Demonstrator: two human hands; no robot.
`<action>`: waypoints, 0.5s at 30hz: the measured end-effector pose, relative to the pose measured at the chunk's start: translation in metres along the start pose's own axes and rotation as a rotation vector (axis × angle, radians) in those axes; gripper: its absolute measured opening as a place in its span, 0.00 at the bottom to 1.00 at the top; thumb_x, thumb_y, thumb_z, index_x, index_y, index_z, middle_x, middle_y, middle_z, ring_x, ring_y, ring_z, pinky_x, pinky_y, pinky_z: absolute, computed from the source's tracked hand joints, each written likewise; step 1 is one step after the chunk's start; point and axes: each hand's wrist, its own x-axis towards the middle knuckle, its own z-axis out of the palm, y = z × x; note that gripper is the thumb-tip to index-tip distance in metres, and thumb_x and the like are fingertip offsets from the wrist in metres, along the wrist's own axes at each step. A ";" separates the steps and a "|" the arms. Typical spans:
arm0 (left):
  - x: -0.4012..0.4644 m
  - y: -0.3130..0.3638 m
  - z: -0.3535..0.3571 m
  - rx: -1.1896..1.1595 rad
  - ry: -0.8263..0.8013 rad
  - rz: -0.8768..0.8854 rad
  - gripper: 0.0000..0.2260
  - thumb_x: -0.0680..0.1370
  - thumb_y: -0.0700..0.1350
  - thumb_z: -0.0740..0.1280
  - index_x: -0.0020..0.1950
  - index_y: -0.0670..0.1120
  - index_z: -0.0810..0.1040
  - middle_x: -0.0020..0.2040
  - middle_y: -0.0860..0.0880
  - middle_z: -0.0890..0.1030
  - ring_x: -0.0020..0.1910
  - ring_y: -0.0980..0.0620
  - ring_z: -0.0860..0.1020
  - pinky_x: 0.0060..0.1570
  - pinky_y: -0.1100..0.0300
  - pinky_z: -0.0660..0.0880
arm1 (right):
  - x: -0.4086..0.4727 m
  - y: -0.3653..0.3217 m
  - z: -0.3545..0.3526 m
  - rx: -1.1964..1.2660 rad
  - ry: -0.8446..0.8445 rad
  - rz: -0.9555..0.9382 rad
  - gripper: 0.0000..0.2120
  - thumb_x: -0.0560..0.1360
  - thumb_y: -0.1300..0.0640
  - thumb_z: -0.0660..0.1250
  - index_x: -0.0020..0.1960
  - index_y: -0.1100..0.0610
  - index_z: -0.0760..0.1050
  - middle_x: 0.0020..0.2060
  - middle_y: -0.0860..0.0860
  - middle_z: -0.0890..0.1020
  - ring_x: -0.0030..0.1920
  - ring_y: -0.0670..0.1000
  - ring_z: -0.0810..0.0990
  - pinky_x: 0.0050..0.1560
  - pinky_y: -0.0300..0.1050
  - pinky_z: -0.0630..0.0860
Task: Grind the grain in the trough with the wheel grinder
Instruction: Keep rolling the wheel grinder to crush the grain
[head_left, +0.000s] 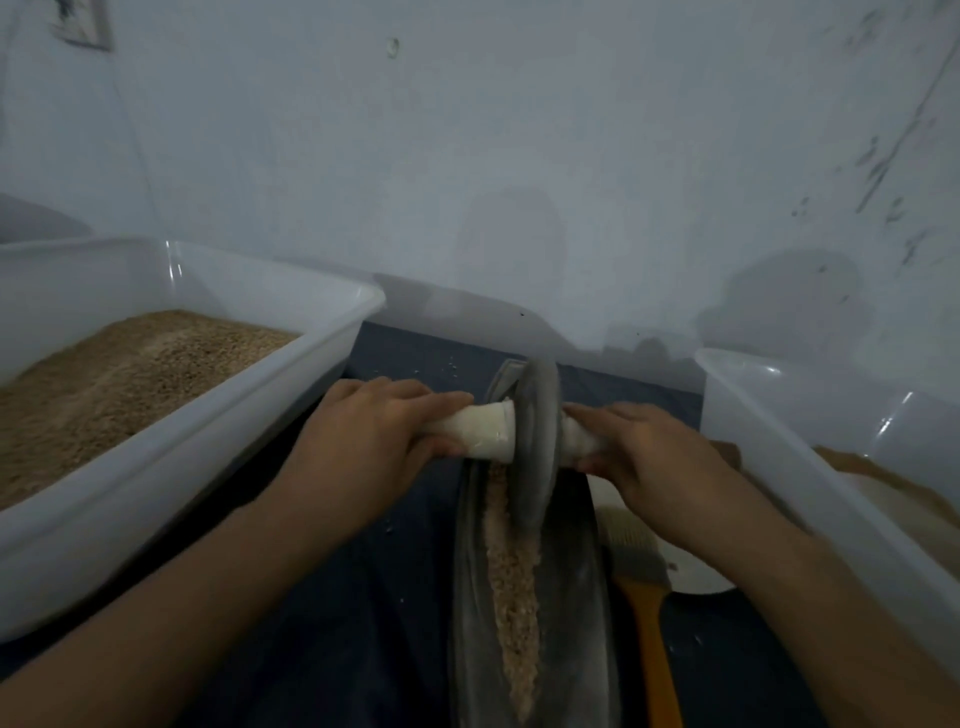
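At the far end of the trough (475, 597), both hands grip the white handle (480, 431) that runs through the wheel grinder (535, 447): the left hand (363, 441) wraps its left stub, the right hand (649, 457) its right stub, each just beside the disc. Trough and grain (511, 587) run lengthwise from the wheel back toward the person, between the forearms, so I judge the next stroke rolls the wheel nearward along that axis. Neither hand is nearer. Outward, a tub (171, 457) of grain stands left, another tub (810, 467) right; a brush (647, 597) lies just beside the trough.
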 end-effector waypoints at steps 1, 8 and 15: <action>0.000 -0.001 0.000 -0.003 0.003 0.019 0.21 0.75 0.55 0.66 0.67 0.58 0.71 0.57 0.55 0.79 0.54 0.53 0.76 0.55 0.57 0.68 | 0.000 0.000 -0.001 -0.006 -0.005 -0.005 0.23 0.79 0.51 0.59 0.73 0.45 0.60 0.60 0.47 0.73 0.59 0.47 0.68 0.55 0.38 0.65; 0.001 -0.011 -0.040 -0.589 -0.502 0.032 0.16 0.68 0.58 0.69 0.55 0.66 0.78 0.50 0.67 0.81 0.50 0.69 0.77 0.49 0.76 0.70 | -0.025 -0.016 -0.038 -0.075 -0.242 -0.100 0.18 0.72 0.40 0.66 0.61 0.39 0.73 0.44 0.42 0.80 0.44 0.39 0.77 0.43 0.33 0.71; -0.001 -0.004 -0.053 -0.630 -0.603 0.076 0.16 0.67 0.59 0.68 0.55 0.70 0.76 0.50 0.68 0.80 0.49 0.68 0.78 0.47 0.77 0.70 | -0.038 -0.020 -0.048 -0.011 -0.296 -0.095 0.19 0.69 0.36 0.66 0.58 0.40 0.75 0.45 0.42 0.80 0.44 0.39 0.76 0.45 0.33 0.72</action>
